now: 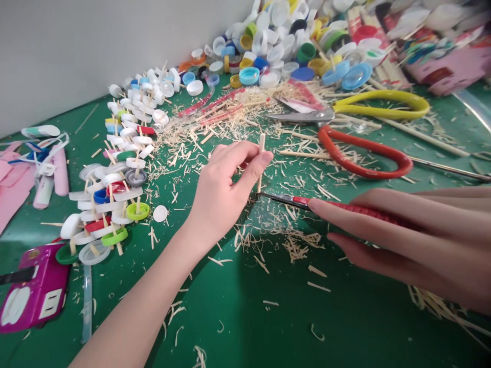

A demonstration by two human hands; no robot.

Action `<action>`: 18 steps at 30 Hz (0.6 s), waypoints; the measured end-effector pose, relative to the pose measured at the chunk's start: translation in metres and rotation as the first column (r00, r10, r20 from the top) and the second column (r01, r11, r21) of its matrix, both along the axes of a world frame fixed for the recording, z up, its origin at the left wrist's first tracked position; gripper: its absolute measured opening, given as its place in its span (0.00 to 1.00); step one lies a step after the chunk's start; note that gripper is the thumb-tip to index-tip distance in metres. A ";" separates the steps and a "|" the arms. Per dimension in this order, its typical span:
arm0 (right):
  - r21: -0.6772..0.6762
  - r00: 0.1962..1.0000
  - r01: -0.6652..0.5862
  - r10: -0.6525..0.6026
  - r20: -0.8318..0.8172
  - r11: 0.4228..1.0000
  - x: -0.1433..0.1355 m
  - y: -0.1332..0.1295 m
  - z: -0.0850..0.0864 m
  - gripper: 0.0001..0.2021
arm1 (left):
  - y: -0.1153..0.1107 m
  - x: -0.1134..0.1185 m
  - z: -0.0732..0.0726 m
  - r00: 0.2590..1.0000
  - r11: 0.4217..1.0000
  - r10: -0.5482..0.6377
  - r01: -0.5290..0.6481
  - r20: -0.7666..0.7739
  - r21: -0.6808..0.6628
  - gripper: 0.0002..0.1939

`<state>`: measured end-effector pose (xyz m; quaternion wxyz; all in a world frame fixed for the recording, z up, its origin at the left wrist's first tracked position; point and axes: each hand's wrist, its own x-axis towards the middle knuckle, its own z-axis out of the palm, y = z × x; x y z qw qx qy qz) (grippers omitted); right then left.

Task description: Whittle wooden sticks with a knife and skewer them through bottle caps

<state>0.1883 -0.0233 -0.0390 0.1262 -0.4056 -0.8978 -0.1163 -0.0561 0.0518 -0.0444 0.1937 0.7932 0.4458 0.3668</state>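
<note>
Between thumb and fingers, my left hand (230,179) pinches a short wooden stick (262,143), held upright with its lower end at the green table (307,327). My right hand (406,240) grips a red-handled craft knife (356,208) laid low and pointing left. Its dark blade tip meets or nearly meets the stick's lower end. Thin wood shavings (297,243) are scattered around both hands. Just beyond my right hand lie scissors with one yellow handle and one red handle (364,153), their blades pointing left.
Bottle caps threaded on sticks (115,204) stand in rows at left. Heaped loose caps (276,46) fill the back against the wall. A purple case (34,286) lies front left, near pink glue-stick-like tubes (60,171). More thin sticks (441,306) lie under my right hand.
</note>
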 end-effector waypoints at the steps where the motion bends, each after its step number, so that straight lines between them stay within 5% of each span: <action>1: 0.006 0.998 -0.061 0.061 -0.020 0.998 -0.001 0.001 0.002 0.26 | 0.000 0.000 0.000 1.000 1.000 0.002 -0.002 0.001 -0.003 0.14; 3: 0.030 0.991 -0.128 0.129 -0.036 0.991 -0.003 0.003 0.005 0.25 | 0.000 0.001 0.001 1.000 1.000 0.001 -0.001 0.003 -0.012 0.14; 18: 0.096 1.000 -0.009 0.009 0.001 0.995 -0.005 0.011 0.005 0.19 | -0.002 0.000 0.002 1.000 1.000 0.000 0.000 -0.027 -0.003 0.14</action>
